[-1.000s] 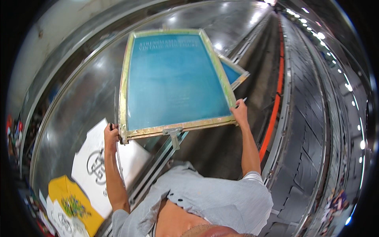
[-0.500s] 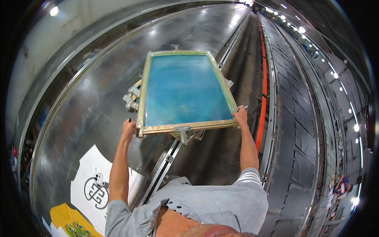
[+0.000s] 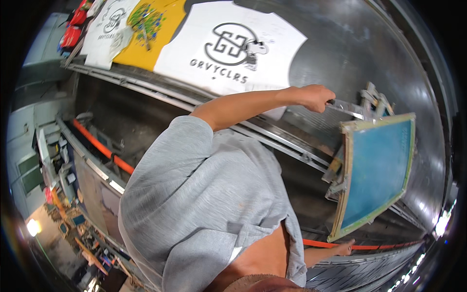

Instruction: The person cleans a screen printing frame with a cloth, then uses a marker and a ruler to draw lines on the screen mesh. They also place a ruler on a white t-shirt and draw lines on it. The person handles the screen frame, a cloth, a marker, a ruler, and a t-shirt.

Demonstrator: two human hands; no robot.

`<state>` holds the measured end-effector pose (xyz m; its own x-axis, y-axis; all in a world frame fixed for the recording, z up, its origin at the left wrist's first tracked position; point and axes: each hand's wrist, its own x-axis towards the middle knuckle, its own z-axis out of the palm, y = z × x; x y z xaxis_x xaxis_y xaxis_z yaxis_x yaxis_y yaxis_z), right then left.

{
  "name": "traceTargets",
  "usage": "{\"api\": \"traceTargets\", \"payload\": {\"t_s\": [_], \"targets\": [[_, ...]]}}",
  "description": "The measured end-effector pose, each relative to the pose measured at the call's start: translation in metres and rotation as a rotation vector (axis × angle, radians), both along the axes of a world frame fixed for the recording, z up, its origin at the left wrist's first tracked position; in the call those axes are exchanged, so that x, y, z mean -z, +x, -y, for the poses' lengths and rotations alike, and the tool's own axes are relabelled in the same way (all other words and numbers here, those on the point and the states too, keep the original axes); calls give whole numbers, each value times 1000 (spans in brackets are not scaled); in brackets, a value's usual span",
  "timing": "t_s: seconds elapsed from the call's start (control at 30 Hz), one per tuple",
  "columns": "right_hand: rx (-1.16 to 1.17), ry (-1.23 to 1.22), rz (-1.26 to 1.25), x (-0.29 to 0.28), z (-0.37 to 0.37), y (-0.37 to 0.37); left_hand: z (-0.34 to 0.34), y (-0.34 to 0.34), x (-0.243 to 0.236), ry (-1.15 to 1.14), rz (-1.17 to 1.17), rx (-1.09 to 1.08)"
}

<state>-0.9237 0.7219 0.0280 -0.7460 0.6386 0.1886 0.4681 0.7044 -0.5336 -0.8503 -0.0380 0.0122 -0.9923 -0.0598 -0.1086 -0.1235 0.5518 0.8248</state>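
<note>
A screen-printing frame (image 3: 379, 168) stands to my right, a blue-green mesh in a worn, yellowish-edged frame. It leans on a steep tilt beside a metal bracket (image 3: 374, 101) over the table edge. My left hand (image 3: 315, 97) is stretched across the table's near side, closed round the dark end of a thin metal bar (image 3: 349, 108) that runs toward the bracket and the frame's upper corner. Low on the right, my right hand (image 3: 345, 248) is just below the frame's bottom edge; its fingers are too small to read, and no contact with the frame shows.
Printed white fabric panels, the nearest a large one (image 3: 233, 46), and a yellow panel (image 3: 151, 29) lie on the dark long table (image 3: 335, 53). A metal rail (image 3: 272, 134) follows its edge. Across the aisle runs an orange bar (image 3: 102, 146). Red items (image 3: 73, 29) sit at far left.
My view and body have turned left. The frame, lately between both my hands, now stands tilted at my right. My right hand has come away from its corner; the printed panels are now closer ahead.
</note>
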Motion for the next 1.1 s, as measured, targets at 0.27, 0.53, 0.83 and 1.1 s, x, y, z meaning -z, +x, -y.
{"api": "traceTargets", "payload": {"t_s": [0.27,0.53,0.83,1.1], "targets": [[-214,629,-1044,-108,242,-9,54,180,87,-429,-33,-18],[-1666,-136,14,81,618,155,103,251,132,-554,7,-149],[-1652,147,129,156,639,206,148,340,153,-403,191,-967],[-1744,222,167,153,648,208,137,330,158,-434,384,-985]]}}
